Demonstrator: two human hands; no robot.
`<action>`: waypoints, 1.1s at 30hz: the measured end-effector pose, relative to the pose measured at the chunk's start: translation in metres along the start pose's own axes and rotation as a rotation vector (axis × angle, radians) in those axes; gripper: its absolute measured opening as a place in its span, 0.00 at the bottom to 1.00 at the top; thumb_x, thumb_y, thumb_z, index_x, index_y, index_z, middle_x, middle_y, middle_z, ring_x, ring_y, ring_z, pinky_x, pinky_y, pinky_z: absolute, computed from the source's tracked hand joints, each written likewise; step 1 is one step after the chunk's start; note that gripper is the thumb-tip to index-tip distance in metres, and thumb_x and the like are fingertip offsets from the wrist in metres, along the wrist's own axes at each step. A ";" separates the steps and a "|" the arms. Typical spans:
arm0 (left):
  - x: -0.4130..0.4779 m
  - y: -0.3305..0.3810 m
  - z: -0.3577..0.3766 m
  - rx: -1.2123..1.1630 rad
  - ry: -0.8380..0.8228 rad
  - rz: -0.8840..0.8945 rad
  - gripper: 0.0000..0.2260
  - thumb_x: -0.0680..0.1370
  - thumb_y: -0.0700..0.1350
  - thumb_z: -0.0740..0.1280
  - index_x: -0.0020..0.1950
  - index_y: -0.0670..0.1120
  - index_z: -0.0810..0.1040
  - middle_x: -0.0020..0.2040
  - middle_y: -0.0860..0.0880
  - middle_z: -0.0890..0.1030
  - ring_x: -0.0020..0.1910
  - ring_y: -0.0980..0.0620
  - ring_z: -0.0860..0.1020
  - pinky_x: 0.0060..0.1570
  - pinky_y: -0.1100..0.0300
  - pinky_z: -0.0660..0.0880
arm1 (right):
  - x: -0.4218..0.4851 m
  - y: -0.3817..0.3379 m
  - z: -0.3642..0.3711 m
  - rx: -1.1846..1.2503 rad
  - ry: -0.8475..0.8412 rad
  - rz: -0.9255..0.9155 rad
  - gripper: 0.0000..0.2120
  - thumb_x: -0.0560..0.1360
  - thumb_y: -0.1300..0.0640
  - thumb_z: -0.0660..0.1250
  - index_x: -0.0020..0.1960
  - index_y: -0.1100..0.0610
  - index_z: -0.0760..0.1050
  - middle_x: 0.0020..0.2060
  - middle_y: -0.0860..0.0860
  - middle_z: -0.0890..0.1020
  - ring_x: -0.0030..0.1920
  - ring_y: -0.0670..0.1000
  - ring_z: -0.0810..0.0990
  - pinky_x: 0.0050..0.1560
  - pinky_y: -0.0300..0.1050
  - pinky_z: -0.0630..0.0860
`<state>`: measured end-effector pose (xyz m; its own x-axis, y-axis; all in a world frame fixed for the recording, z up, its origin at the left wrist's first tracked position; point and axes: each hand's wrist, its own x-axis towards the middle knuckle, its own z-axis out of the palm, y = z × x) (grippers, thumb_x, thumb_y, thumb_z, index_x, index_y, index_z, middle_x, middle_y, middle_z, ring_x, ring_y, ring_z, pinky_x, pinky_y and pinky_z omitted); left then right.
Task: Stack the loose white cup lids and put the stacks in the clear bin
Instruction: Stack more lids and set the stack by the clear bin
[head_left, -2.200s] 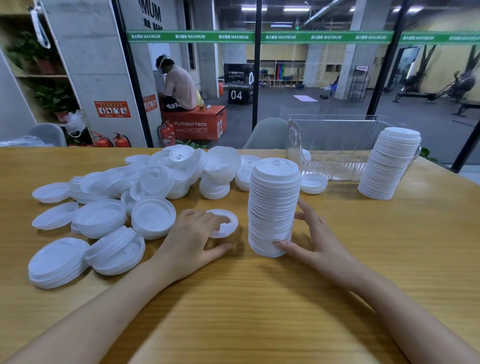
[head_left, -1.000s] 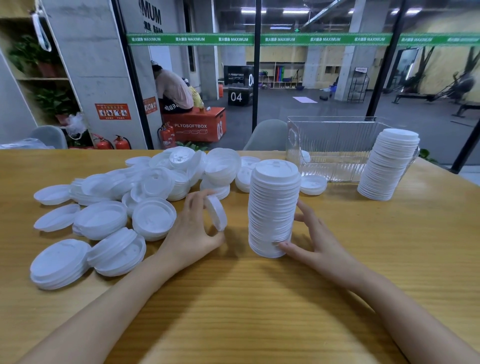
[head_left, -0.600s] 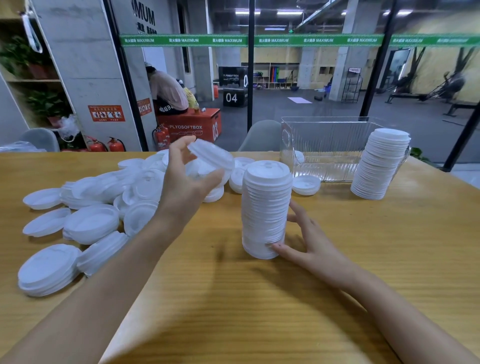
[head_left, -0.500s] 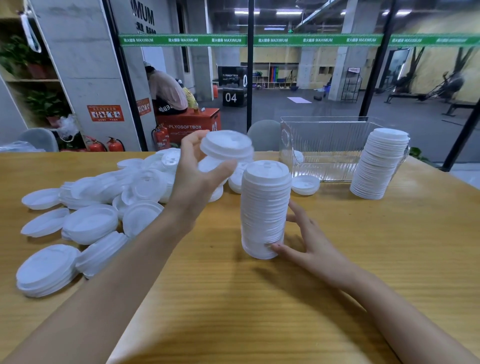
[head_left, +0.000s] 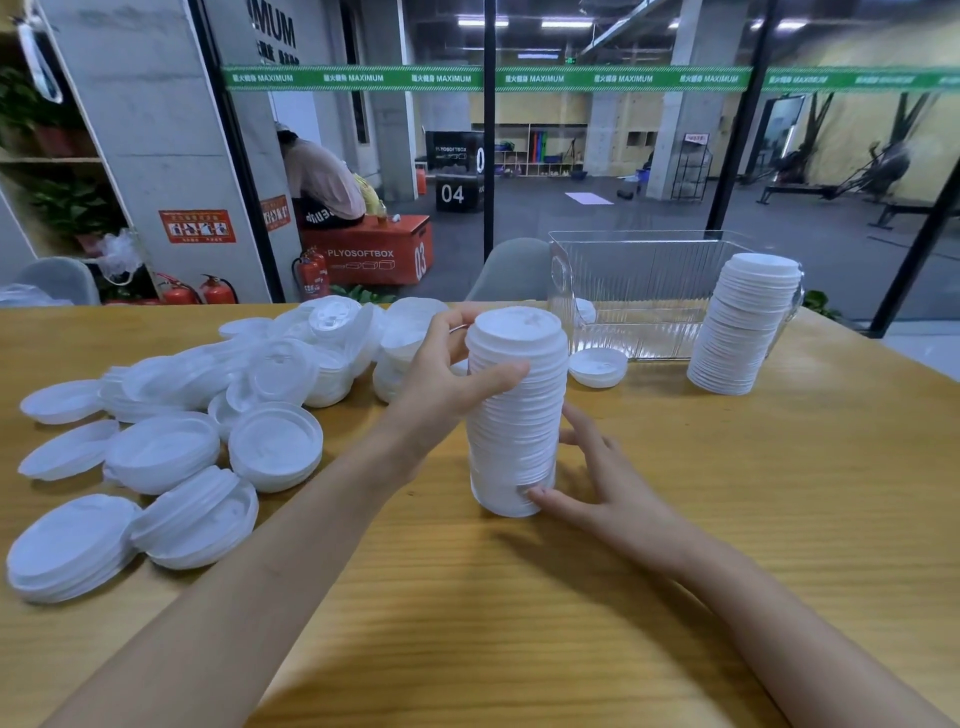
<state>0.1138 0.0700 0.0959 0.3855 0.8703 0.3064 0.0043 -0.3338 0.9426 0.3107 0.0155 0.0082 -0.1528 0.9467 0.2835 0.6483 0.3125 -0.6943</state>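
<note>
two bare forearms reach in over the near edge of a wooden table (head_left: 519, 623). the right hand (head_left: 602, 493) lies low and open, fingers straight and spread. its thumb tip touches the foot of a tall stack of lids (head_left: 517, 421), and its other fingers pass behind the foot. the stack stands upright on the table, about in the middle. higher up, the left hand (head_left: 441, 374) grips the stack near its top, with the thumb pressed on the near side and the fingers curled round the far side just under the top lid.

to the left, loose lids (head_left: 208, 405) are spread over the table. some lie singly, some sit in short nested piles, and several are heaped on each other farther back. one single lid (head_left: 597, 366) lies beyond the tall stack, just in front of the clear bin (head_left: 644, 291).

the bin sits at the far edge of the table, right of centre. a white lid shows through its left end. a second stack (head_left: 743, 322), leaning a little, stands on the table at the bin's right end. i cannot tell whether the two touch.

a grey chair (head_left: 511, 270) stands behind the table. past the glass wall, a person (head_left: 322, 182) sits on a red box (head_left: 374, 249), with fire extinguishers (head_left: 311, 273) on the floor nearby.
</note>
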 end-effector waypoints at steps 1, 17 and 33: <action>-0.001 -0.001 0.000 -0.001 -0.003 0.007 0.24 0.66 0.50 0.74 0.59 0.60 0.69 0.60 0.58 0.78 0.58 0.67 0.76 0.45 0.75 0.72 | 0.000 0.000 0.000 0.000 -0.001 0.002 0.41 0.72 0.37 0.69 0.76 0.33 0.47 0.69 0.31 0.66 0.70 0.40 0.62 0.66 0.36 0.60; -0.022 -0.029 -0.032 0.320 0.081 -0.015 0.37 0.68 0.58 0.78 0.72 0.57 0.64 0.68 0.57 0.72 0.68 0.59 0.69 0.66 0.58 0.65 | 0.009 0.002 0.016 -0.043 -0.027 0.139 0.52 0.57 0.34 0.72 0.76 0.43 0.53 0.65 0.43 0.74 0.68 0.49 0.66 0.66 0.46 0.65; -0.084 -0.074 -0.085 0.758 0.011 0.097 0.19 0.77 0.46 0.71 0.67 0.49 0.73 0.58 0.57 0.76 0.61 0.59 0.72 0.65 0.53 0.70 | 0.019 -0.027 0.051 -0.009 0.065 0.154 0.48 0.54 0.33 0.74 0.70 0.45 0.64 0.58 0.46 0.81 0.63 0.51 0.76 0.63 0.57 0.73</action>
<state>0.0028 0.0521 0.0118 0.4070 0.8269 0.3881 0.6050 -0.5624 0.5637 0.2527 0.0287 -0.0016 -0.0030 0.9763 0.2164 0.6672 0.1631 -0.7268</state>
